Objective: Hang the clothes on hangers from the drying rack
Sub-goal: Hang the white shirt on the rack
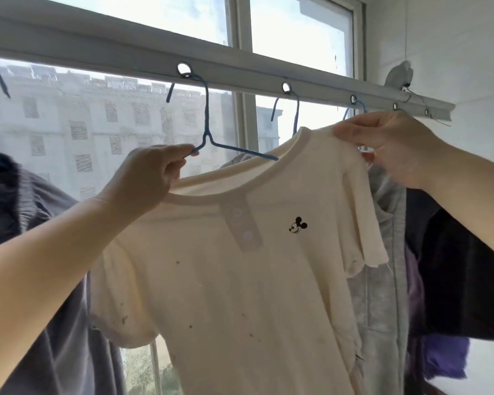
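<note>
Left hand (151, 172) grips the cream cotton T-shirt's (240, 280) collar and blue wire hanger (208, 132); right hand's (388, 143) fingers pinch its shoulder; the hanger hooks the white perforated drying rail (240, 76).

Bright daylight floods through the window (300, 27), blowing the panes to white glare (the outdoor view looks hazy). Foreground is backlit and slightly soft; straight lines bow toward the edges.

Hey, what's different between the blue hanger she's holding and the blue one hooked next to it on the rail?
The held hanger has one arm pinched by the left hand and its other arm poking into the cream T-shirt collar; the next hanger already carries the grey garment. The held hanger's shoulder shows; the next hanger's is hidden behind the T-shirt. Both are blue and hooked through rings on the rail.
</note>
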`<state>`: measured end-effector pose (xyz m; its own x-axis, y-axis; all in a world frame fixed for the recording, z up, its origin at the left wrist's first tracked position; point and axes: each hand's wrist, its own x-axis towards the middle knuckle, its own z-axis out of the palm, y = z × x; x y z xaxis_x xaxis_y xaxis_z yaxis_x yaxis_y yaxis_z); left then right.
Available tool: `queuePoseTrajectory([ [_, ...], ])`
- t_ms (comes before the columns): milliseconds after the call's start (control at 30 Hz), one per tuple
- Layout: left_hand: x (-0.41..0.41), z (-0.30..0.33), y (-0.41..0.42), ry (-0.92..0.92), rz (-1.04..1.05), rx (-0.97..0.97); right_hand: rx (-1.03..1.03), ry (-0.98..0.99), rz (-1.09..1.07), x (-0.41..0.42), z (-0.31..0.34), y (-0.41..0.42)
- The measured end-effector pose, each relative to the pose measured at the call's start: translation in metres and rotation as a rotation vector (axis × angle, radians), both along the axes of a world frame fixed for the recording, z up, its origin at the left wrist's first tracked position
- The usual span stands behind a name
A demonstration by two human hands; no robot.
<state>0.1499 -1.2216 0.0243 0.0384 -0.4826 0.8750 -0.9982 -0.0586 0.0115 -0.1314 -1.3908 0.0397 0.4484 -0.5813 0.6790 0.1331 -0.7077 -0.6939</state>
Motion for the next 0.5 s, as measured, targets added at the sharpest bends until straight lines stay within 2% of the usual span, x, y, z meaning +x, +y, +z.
queuePoseTrajectory([
  [333,0.0,0.001,0.003,0.067,0.025,0.012,-0.125,0.451,-0.041,0.018,-0.013,0.0],
  [500,-0.003,0.002,0.004,0.088,0.027,0.027,-0.232,0.503,-0.172,0.026,-0.018,-0.007],
])
